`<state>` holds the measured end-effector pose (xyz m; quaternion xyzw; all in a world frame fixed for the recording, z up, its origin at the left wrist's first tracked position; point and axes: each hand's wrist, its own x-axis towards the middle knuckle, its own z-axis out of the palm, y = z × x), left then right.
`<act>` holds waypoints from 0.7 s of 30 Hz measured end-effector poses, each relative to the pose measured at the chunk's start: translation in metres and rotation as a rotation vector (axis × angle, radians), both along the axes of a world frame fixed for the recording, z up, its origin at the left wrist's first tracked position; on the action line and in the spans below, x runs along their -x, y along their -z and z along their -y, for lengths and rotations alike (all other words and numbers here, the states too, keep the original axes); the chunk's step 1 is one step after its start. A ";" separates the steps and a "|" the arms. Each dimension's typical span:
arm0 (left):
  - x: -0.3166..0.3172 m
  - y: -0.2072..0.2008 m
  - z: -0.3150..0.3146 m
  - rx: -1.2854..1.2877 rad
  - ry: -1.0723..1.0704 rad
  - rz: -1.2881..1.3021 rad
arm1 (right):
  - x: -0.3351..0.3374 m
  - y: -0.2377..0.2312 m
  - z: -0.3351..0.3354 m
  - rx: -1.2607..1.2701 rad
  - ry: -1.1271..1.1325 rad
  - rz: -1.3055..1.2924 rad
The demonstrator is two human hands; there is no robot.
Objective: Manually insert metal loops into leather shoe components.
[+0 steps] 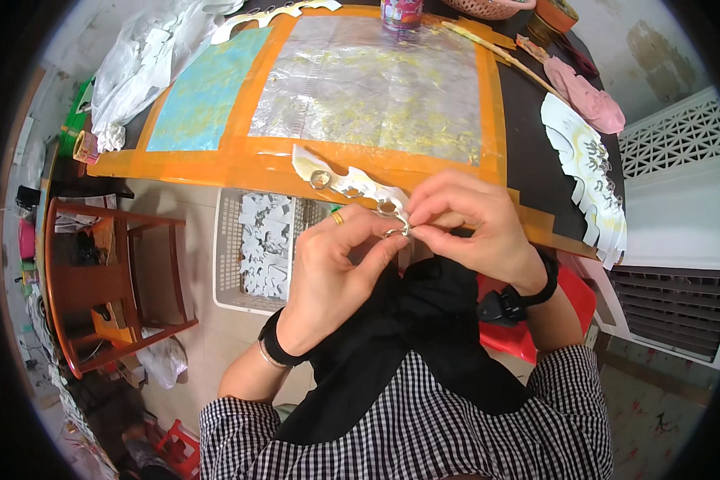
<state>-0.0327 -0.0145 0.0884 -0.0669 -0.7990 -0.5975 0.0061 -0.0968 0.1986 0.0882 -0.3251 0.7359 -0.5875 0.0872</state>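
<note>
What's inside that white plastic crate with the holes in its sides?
The crate holds a pile of pale, jagged cut-out pieces. Whatever lies beneath the top ones is covered, and the person's left hand hides part of its right side.

A strip (306,166) reaches from between the left hand (340,268) and right hand (480,228) leftward over the near edge of the table (524,96). On the table, a bag (140,68) lies left of a sheet (368,92), with a can (401,14) at its far edge and a cloth (588,96) beyond its right. Left of the left hand sits a basket (230,256), a chair (88,266) farther left.
</note>
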 end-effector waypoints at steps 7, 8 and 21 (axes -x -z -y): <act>0.002 -0.003 0.001 0.222 0.045 -0.164 | -0.001 -0.003 -0.001 -0.093 -0.029 -0.182; 0.003 -0.003 0.002 0.223 0.043 -0.163 | 0.001 -0.004 -0.002 -0.092 -0.031 -0.182; 0.006 -0.006 0.002 0.247 0.063 -0.038 | -0.003 -0.002 0.007 -0.207 0.000 -0.483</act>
